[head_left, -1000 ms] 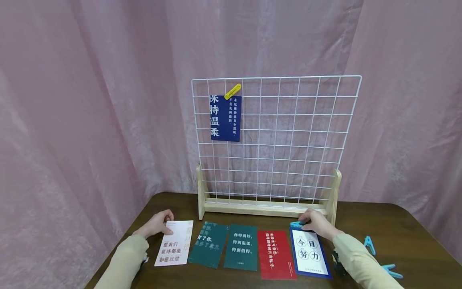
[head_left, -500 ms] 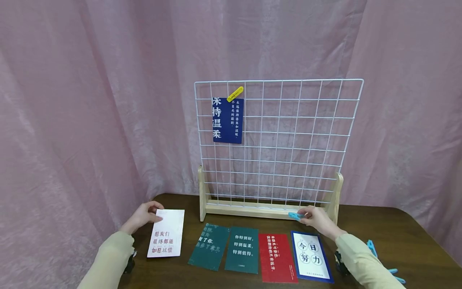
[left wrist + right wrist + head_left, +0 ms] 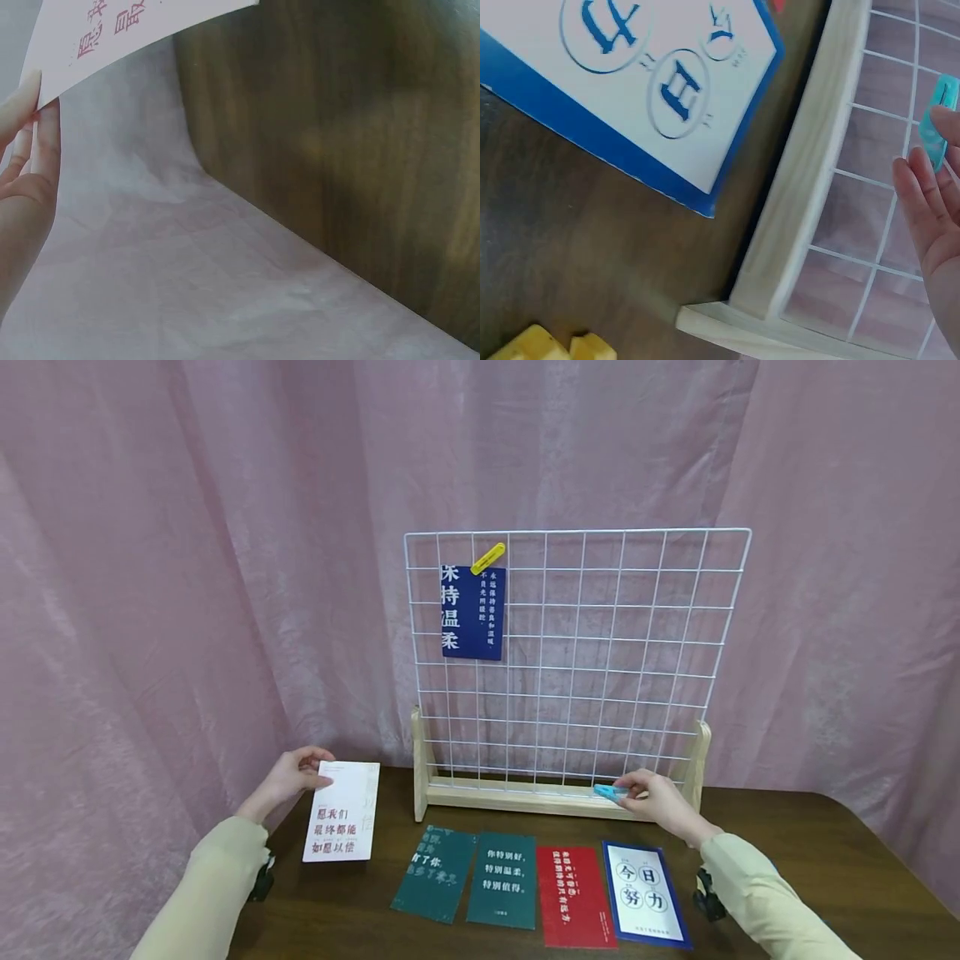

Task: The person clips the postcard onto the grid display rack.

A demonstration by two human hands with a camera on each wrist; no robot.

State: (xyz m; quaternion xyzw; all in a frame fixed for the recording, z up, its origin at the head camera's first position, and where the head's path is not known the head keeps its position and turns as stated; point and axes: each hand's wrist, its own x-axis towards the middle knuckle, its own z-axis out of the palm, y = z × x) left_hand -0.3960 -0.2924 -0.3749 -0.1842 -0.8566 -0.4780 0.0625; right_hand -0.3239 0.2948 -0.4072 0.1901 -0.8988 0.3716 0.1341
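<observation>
My left hand [image 3: 292, 777] pinches a white card [image 3: 341, 810] with red characters by its upper left corner, lifted off the table. In the left wrist view, thumb and fingers grip the card's [image 3: 112, 45] edge. A light-blue clothespin [image 3: 611, 792] is held between thumb and fingers of my right hand [image 3: 652, 802], just in front of the wooden base of a white wire grid [image 3: 577, 643]. The right wrist view shows the same clothespin [image 3: 937, 124] at the fingertips. A dark blue card [image 3: 472, 614] hangs on the grid under a yellow clip [image 3: 488, 558].
On the brown table [image 3: 787, 860] lie two green cards, one tilted [image 3: 435, 872] and one straight [image 3: 502, 881], a red card [image 3: 576, 897] and a blue-bordered white card [image 3: 647, 893]. Yellow objects [image 3: 536, 345] show in the right wrist view. Pink curtain [image 3: 225, 568] hangs behind.
My left hand has raised the white card off the table, moving left and away from me. My right hand has lifted the clothespin from above the blue-bordered card toward the grid's base.
</observation>
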